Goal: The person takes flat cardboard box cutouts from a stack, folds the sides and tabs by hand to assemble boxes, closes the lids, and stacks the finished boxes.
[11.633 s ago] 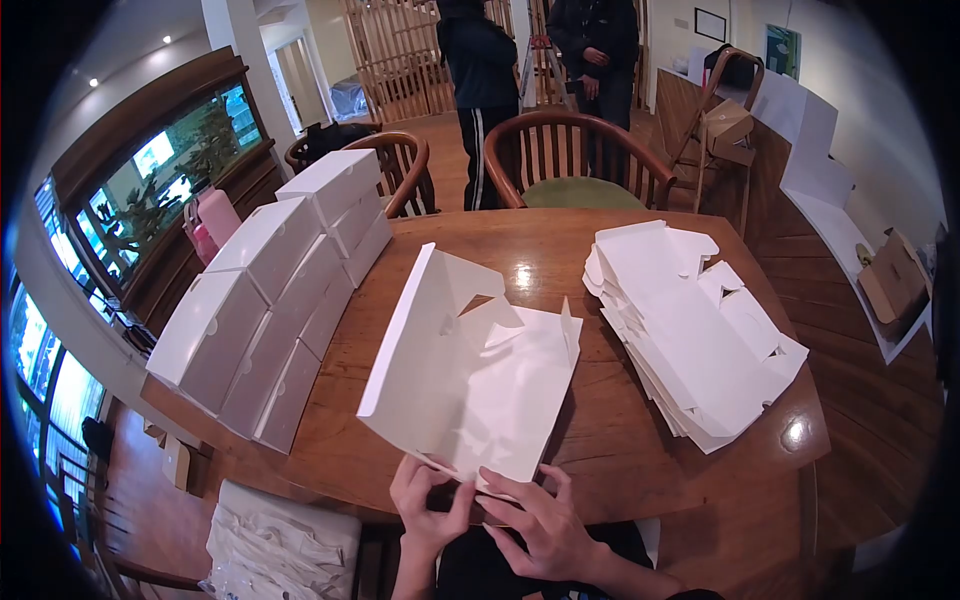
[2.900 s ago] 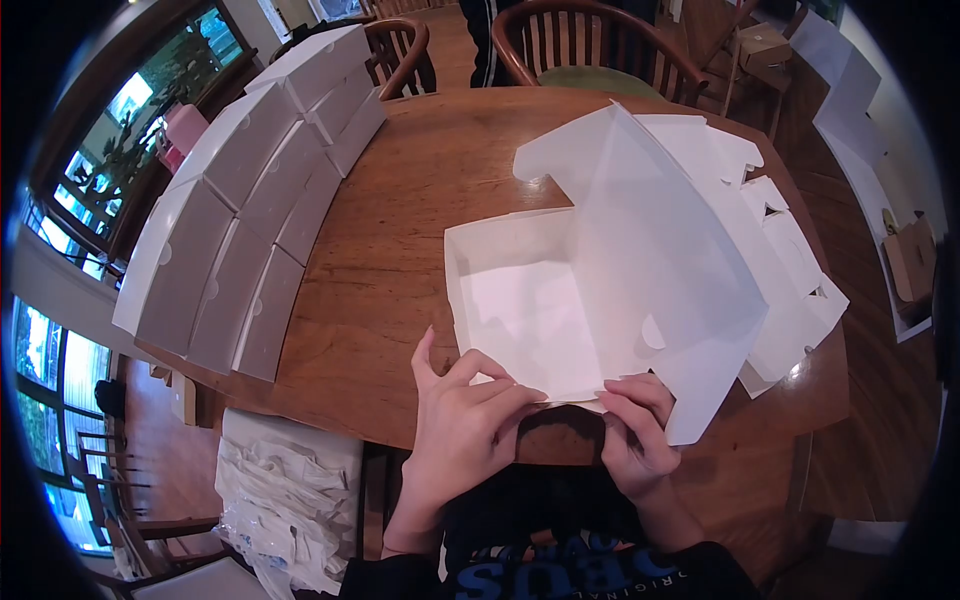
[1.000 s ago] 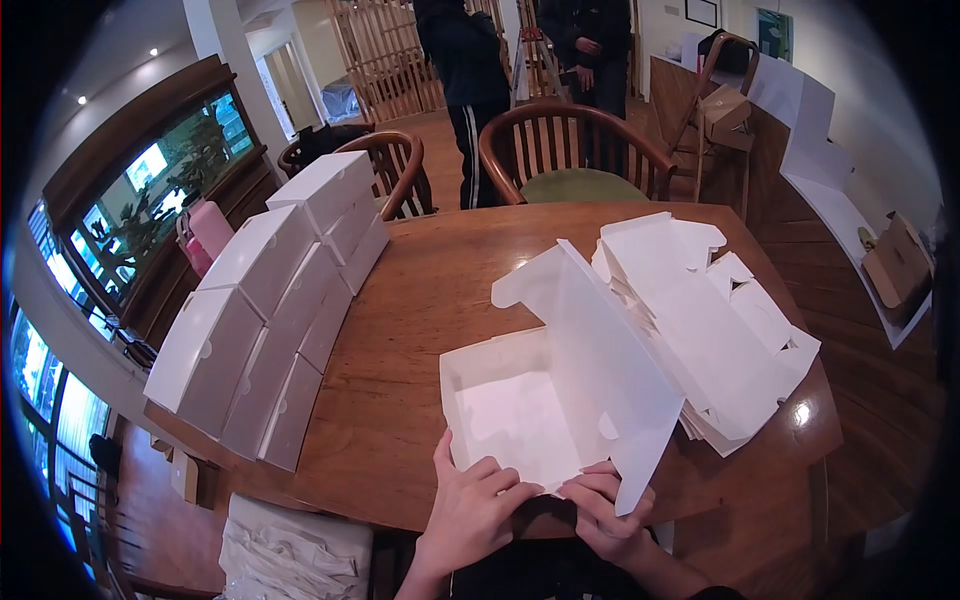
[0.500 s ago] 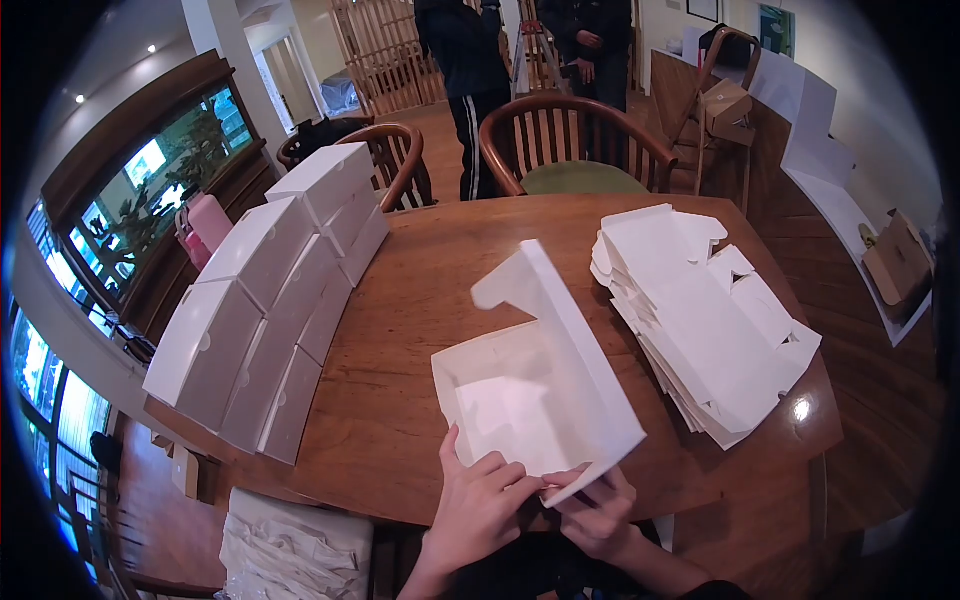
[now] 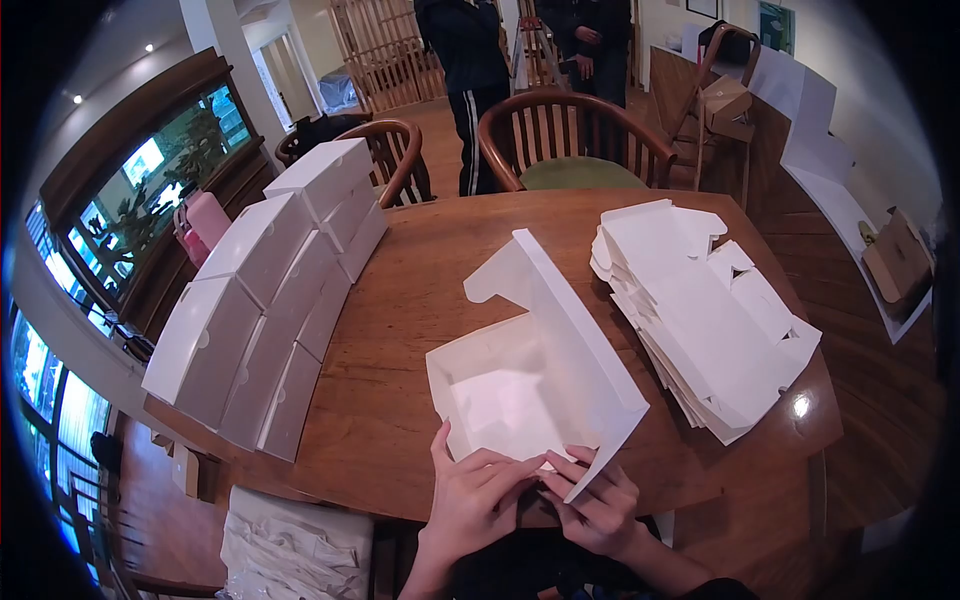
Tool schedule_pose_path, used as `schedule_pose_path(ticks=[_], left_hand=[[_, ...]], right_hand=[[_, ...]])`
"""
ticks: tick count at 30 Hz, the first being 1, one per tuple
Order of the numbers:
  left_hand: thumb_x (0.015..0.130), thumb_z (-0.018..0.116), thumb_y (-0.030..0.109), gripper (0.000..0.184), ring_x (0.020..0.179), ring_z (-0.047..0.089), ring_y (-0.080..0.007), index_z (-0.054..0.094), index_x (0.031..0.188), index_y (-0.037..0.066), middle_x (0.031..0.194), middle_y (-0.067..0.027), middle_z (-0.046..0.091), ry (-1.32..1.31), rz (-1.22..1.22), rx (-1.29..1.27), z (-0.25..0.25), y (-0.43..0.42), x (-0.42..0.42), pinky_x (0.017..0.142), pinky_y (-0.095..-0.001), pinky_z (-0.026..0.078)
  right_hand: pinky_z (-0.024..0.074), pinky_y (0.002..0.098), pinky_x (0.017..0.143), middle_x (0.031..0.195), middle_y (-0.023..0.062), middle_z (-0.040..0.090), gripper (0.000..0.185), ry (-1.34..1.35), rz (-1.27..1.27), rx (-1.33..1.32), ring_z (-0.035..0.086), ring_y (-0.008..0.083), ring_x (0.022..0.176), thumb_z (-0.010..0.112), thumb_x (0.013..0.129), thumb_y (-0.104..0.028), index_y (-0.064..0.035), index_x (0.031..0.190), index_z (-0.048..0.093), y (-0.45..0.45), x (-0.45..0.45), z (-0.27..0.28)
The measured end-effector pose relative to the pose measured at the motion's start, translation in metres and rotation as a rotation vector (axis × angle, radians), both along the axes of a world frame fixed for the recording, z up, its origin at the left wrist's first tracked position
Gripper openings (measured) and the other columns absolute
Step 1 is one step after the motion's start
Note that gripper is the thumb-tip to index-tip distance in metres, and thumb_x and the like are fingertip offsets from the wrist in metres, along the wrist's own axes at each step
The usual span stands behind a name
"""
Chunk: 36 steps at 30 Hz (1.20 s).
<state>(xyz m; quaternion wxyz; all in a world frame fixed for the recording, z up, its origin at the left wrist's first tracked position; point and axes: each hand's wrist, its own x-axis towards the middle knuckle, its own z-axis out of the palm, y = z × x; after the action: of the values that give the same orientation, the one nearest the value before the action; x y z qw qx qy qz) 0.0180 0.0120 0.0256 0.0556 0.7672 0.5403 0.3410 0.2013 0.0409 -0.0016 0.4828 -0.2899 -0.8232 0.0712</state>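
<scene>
A white cardboard box (image 5: 485,345) sits at the front of the wooden table with its lid raised on the right side and a flap sticking out at the far end. My left hand (image 5: 475,500) grips the near wall of the box, thumb along its left corner and fingers over the edge. Beside it, my right hand (image 5: 592,505) pinches the near right corner, close to the lid's lower end. The fingertips of both hands nearly meet at that wall. The inside of the box shows only its pale bottom and walls.
Closed white boxes (image 5: 270,300) stand stacked along the table's left side. Flat unfolded white box blanks (image 5: 700,310) lie piled on the right. Wooden chairs (image 5: 575,140) stand beyond the table (image 5: 400,290), with two people (image 5: 470,60) behind them. Cloth covers a seat (image 5: 290,545) at lower left.
The box and its raised lid have shifted slightly left. My right hand has moved up a little, its fingers now showing more over the near corner. My left hand keeps its hold.
</scene>
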Motion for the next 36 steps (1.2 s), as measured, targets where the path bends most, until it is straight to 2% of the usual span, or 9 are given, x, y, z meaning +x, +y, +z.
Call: schedule_pose_path(ticks=[6,21,23,24,27,29,32,35,36], left_hand=[[0.066,0.079,0.004,0.045,0.085,0.070,-0.0173,0.068,0.110,0.012,0.086,0.0018,0.075,-0.176,-0.041,0.003,0.007,-0.004,-0.001,0.115,-0.0582,0.016],[0.072,0.078,0.003,0.023,0.078,0.070,-0.0134,0.075,0.091,0.017,0.083,0.0019,0.074,-0.093,0.081,0.148,-0.002,0.000,0.012,0.099,-0.0412,0.032],[0.073,0.077,0.004,0.023,0.080,0.070,-0.0124,0.075,0.091,0.017,0.085,0.0024,0.074,-0.103,0.083,0.137,0.002,0.001,0.021,0.095,-0.0382,0.033],[0.073,0.077,0.004,0.023,0.087,0.070,-0.0134,0.076,0.092,0.017,0.092,0.0011,0.075,-0.126,0.071,0.141,0.004,0.001,0.026,0.098,-0.0378,0.033],[0.072,0.078,0.006,0.025,0.096,0.070,-0.0151,0.077,0.095,0.016,0.098,0.0000,0.075,-0.263,-0.049,0.118,0.013,-0.002,0.036,0.101,-0.0401,0.034],[0.074,0.079,0.009,0.034,0.105,0.068,-0.0206,0.075,0.107,0.014,0.108,-0.0039,0.073,-0.269,-0.151,0.128,0.004,-0.004,0.030,0.098,-0.0405,0.041],[0.070,0.079,0.005,0.024,0.106,0.065,-0.0329,0.076,0.093,0.007,0.106,-0.0132,0.073,-0.558,-0.195,0.364,-0.002,-0.006,0.020,0.087,-0.0397,0.053],[0.075,0.064,0.003,0.022,0.109,0.061,-0.0355,0.070,0.095,0.001,0.108,-0.0192,0.071,-0.609,0.098,0.528,-0.001,0.001,-0.005,0.095,-0.0450,0.047],[0.079,0.062,0.005,0.037,0.123,0.053,-0.0340,0.063,0.115,-0.001,0.125,-0.0210,0.063,-0.678,0.086,0.457,-0.006,0.005,-0.019,0.104,-0.0466,0.039]], right_hand=[[0.0572,0.0343,0.085,0.113,0.0055,0.071,0.025,0.007,-0.032,-0.046,0.066,0.0264,0.108,0.072,0.077,-0.001,-0.0061,0.102,0.074,0.002,-0.003,-0.001],[0.0563,0.0339,0.077,0.105,0.0119,0.070,0.020,0.225,0.049,0.051,0.067,0.0304,0.100,0.074,0.074,-0.004,-0.0050,0.094,0.072,-0.011,0.024,-0.022],[0.0540,0.0372,0.074,0.101,0.0149,0.067,0.029,0.314,-0.102,0.080,0.066,0.0336,0.097,0.075,0.073,-0.008,-0.0038,0.101,0.068,-0.009,0.030,-0.018],[0.0500,0.0384,0.081,0.118,0.0202,0.059,0.054,0.344,-0.085,0.080,0.060,0.0360,0.109,0.076,0.074,-0.012,-0.0042,0.123,0.056,-0.002,0.032,-0.020],[0.0455,0.0404,0.094,0.138,0.0239,0.044,0.079,0.568,-0.128,-0.149,0.049,0.0343,0.126,0.077,0.075,-0.015,-0.0045,0.142,0.036,0.012,0.022,-0.011],[0.0427,0.0421,0.098,0.142,0.0236,0.039,0.086,0.546,-0.107,-0.188,0.043,0.0345,0.131,0.077,0.076,-0.016,-0.0042,0.145,0.028,0.023,0.023,0.001],[0.0386,0.0458,0.104,0.146,0.0238,0.035,0.094,0.527,-0.122,-0.262,0.038,0.0350,0.136,0.077,0.077,-0.016,-0.0027,0.149,0.019,0.035,0.023,0.016],[0.0358,0.0485,0.106,0.147,0.0251,0.035,0.094,0.517,-0.192,-0.347,0.038,0.0352,0.137,0.076,0.079,-0.014,-0.0027,0.151,0.017,0.042,0.025,0.030],[0.0350,0.0491,0.107,0.147,0.0255,0.036,0.093,0.525,-0.197,-0.401,0.039,0.0355,0.136,0.075,0.080,-0.014,-0.0032,0.152,0.016,0.044,0.026,0.034]])
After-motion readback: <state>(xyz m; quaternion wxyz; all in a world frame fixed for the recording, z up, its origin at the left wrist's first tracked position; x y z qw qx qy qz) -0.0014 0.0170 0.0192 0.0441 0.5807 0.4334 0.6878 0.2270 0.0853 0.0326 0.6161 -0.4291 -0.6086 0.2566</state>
